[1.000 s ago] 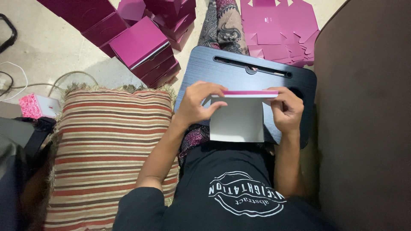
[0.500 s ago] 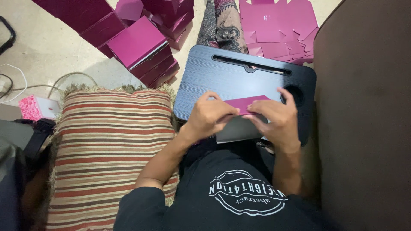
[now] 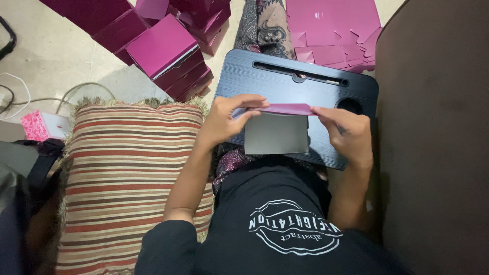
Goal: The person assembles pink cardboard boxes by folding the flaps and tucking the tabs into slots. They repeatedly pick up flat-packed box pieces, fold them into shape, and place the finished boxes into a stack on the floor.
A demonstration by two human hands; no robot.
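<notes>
Both hands, left hand [image 3: 226, 119] and right hand [image 3: 346, 133], pinch opposite ends of the magenta card flap [image 3: 282, 109], held just above the lap tray [image 3: 305, 81]. Risk: uneven finger pressure could skew the crease or let the grey panel [image 3: 275, 133] slip toward the lap.

Matt magenta card sheet [image 3: 285, 109], grained dark wood-look lap tray [image 3: 285, 81] (woven striped cushion [image 3: 132, 173] beside)

hands [image 3: 229, 122]: 2 | lap tray [image 3: 285, 81]: 1 | striped cushion [image 3: 132, 173]: 1 | card sheet [image 3: 277, 130]: 1
</notes>
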